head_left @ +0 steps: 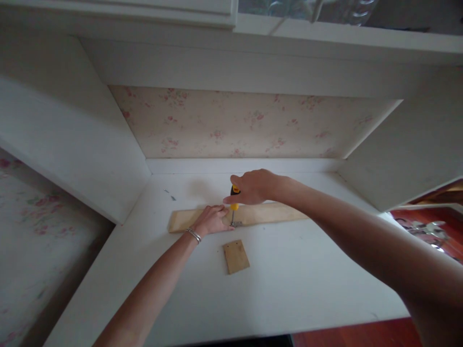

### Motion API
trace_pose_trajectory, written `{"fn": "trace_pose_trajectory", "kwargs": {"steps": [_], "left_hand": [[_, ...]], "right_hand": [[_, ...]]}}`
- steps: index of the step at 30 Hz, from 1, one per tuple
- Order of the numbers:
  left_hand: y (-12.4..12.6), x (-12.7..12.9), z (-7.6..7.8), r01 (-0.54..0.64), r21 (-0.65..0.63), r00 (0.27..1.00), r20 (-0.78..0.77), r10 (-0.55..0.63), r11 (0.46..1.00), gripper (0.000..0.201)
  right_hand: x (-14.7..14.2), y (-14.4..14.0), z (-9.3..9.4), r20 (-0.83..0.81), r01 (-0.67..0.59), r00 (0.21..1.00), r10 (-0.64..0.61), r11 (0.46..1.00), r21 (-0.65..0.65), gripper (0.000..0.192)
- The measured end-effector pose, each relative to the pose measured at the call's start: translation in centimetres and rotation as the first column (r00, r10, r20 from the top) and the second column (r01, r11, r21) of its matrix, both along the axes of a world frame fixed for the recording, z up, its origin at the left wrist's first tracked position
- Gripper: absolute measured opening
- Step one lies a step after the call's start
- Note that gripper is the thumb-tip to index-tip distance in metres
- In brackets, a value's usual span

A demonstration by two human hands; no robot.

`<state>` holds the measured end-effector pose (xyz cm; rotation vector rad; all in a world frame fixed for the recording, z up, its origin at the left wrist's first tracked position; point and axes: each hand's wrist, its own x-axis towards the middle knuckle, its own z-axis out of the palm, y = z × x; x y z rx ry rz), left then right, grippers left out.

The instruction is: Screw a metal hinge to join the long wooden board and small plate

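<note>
A long pale wooden plank lies across the white desk top. My left hand presses flat on the plank near its left part; a bracelet is on that wrist. My right hand grips the yellow and black handle of a screwdriver, held upright with its tip down at a small metal bracket on the plank's front edge, right beside my left fingers.
A small square wood piece lies on the desk in front of the plank. A loose screw lies toward the back left. White side panels and a floral back panel enclose the desk; a shelf is above.
</note>
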<state>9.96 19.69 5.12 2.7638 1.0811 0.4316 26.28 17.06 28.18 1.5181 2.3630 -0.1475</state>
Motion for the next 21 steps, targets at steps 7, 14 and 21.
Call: {"fn": "trace_pose_trajectory", "kwargs": {"steps": [7, 14, 21], "left_hand": [[-0.02, -0.05, -0.14, -0.008, -0.026, 1.0, -0.022, 0.008, 1.0, 0.062], [-0.11, 0.03, 0.21, -0.005, -0.035, 1.0, -0.003, 0.005, 0.999, 0.064], [-0.04, -0.1, 0.31, 0.001, -0.048, 1.0, 0.002, -0.001, 0.999, 0.065]], "right_hand": [[0.31, 0.34, -0.23, 0.062, -0.005, 0.998, 0.0, 0.996, 0.086, 0.062], [0.41, 0.43, -0.14, 0.012, -0.061, 0.998, 0.061, 0.998, 0.011, 0.056], [0.44, 0.72, 0.05, -0.077, -0.072, 0.995, 0.067, 0.996, -0.06, 0.062]]}}
